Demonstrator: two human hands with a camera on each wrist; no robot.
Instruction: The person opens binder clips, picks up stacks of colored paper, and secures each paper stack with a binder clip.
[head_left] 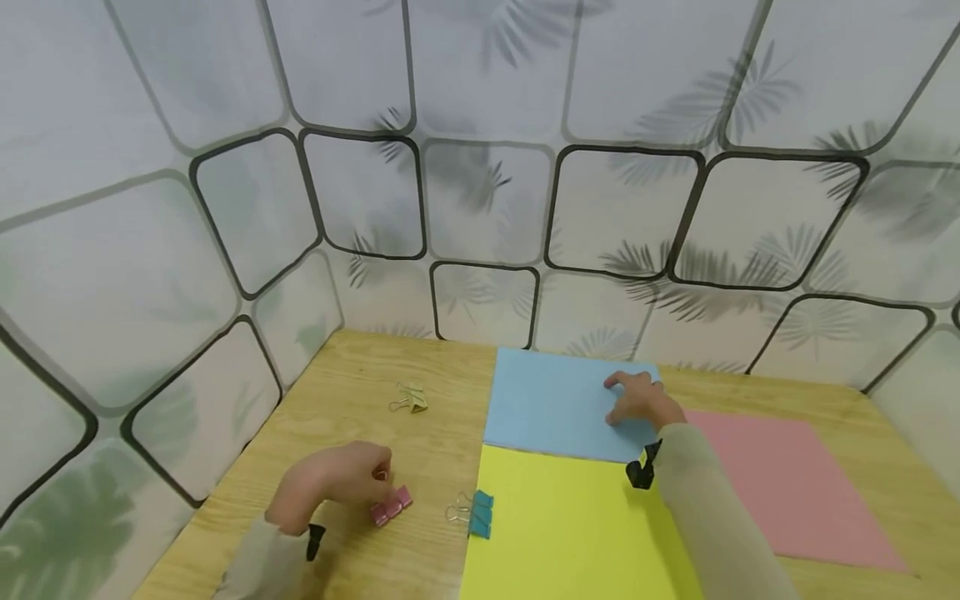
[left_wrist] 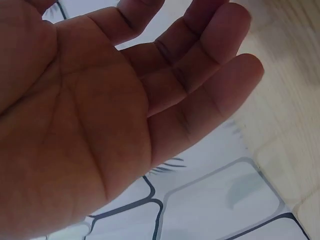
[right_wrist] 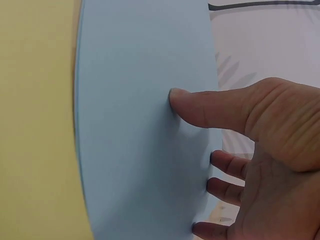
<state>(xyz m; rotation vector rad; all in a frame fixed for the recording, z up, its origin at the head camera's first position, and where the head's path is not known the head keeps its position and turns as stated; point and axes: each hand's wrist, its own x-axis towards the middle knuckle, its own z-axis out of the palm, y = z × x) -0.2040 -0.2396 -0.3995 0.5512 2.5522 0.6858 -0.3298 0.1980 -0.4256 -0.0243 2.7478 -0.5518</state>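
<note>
Near a teal clip point(head_left: 482, 514), left grip point(head_left: 341, 473) pinches pink clip point(head_left: 392, 507); right grip point(head_left: 639, 397), spread, touches blue sheet point(head_left: 551, 404).

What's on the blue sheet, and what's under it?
The right hand is over the right end of the blue sheet. Wooden table shows beyond its left edge; anything directly underneath is covered.

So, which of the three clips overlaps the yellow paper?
The teal clip, at the left edge of the yellow paper; the pink clip and pale yellow clip are apart from it.
</note>
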